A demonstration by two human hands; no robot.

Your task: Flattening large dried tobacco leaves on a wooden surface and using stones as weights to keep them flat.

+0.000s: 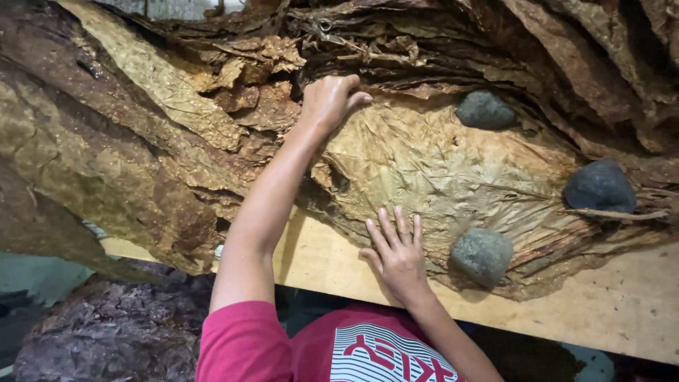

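A large, wrinkled yellow-brown dried leaf (438,170) lies spread flat on a pale wooden board (318,265). My left hand (331,99) reaches to the leaf's far edge, and its fingers curl over that edge. Flat on the near part of the leaf rests my right hand (397,251), palm down with the fingers spread. Three rounded grey stones weigh the leaf down: one (482,255) just right of my right hand, one (484,110) at the far side, and a darker one (600,186) at the right.
Heaps of brown dried leaves (127,141) cover the left and far side of the board. More dark leaves (106,332) lie below the board's near edge at the left. A leaf stem (615,212) pokes out by the dark stone.
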